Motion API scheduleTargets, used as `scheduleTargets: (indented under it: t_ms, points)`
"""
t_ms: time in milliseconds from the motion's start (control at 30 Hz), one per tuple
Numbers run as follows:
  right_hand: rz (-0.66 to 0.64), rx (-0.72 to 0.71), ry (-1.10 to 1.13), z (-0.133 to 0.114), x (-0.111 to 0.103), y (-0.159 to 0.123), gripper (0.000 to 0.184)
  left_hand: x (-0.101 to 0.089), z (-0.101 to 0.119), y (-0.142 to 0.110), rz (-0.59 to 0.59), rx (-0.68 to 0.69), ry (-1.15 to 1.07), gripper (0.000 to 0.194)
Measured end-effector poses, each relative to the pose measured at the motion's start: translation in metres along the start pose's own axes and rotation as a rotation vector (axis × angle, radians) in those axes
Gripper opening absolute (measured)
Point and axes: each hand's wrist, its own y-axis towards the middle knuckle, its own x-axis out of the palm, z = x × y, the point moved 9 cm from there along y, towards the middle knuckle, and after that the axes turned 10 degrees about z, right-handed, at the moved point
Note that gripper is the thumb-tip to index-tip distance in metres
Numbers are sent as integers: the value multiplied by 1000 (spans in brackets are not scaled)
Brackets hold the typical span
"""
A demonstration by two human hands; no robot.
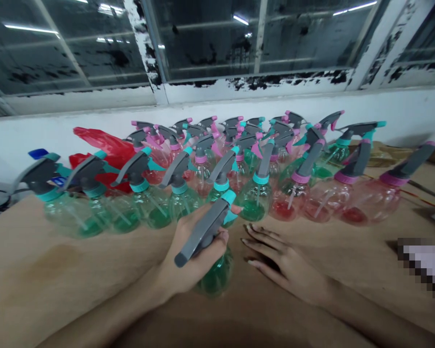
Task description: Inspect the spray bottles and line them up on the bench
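Note:
My left hand [199,251] is wrapped round the neck of a green spray bottle [215,278] with a grey and turquoise trigger head, tilted in front of me. Its fingers partly hide the bottle and its collar. To the right, my right hand [279,256] rests palm down near the tabletop, fingers apart and holding nothing. Just beyond both hands stands a front row of spray bottles: green ones with turquoise collars, such as this green bottle [255,205], and pink ones with magenta collars, such as this pink bottle [286,205].
Several more spray bottles [203,169] crowd behind the front row. A crumpled red plastic bag [107,145] lies at the back left. The wooden table [105,275] meets a white wall [398,108] below dark windows. A blurred pale patch [427,261] shows at the right edge.

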Motion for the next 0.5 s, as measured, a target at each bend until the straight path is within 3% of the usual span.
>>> scheduleTargets:
  t_ms: [267,500]
  points:
    - [1,-4,-1,1,1,0,41,-1,-3,-1,-7,-32,7,34]
    - [21,-2,3,0,-1,0,41,-2,1,-1,13,20,29,32]
